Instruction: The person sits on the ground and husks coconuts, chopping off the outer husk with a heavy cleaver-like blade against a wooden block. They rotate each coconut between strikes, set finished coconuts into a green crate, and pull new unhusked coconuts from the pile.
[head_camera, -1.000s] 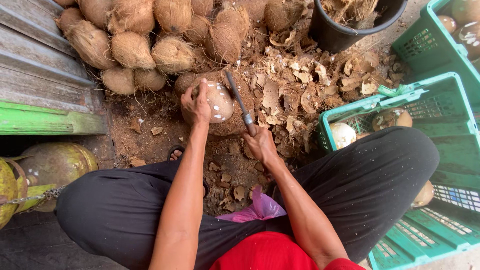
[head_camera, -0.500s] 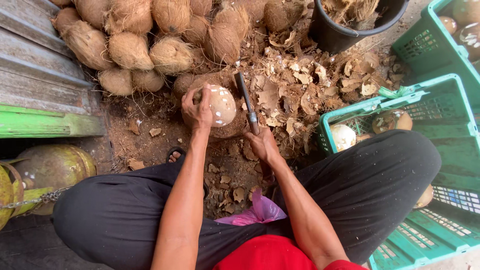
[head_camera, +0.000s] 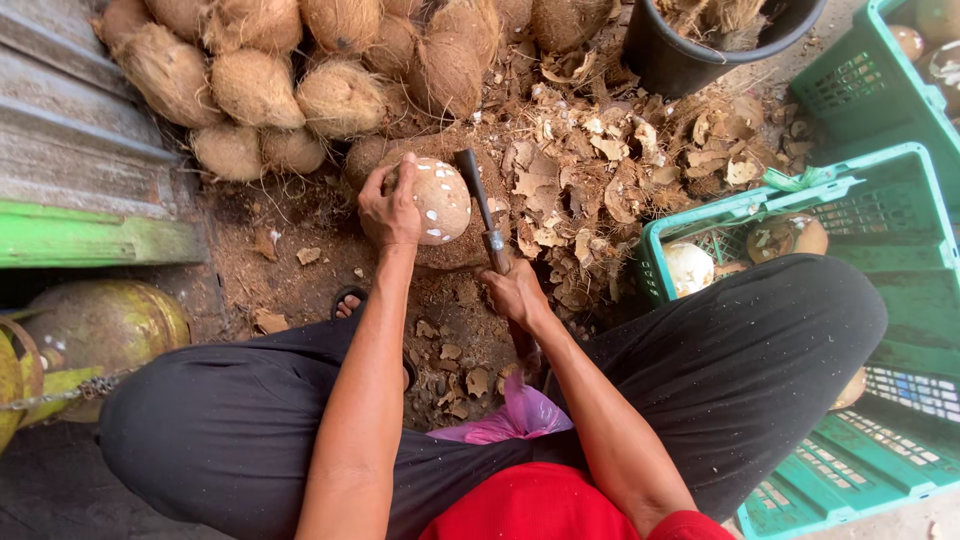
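No labels, signs or screens show in this view. The only things close to packaging are a crumpled pink plastic bag (head_camera: 520, 418) lying on the ground between the seated person's legs, and green plastic crates (head_camera: 905, 200) with slotted walls at the right, one near the top corner and others beside and under the right knee.

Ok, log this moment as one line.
left hand: holds round brown coconut | right hand: grips dark-bladed knife beside it
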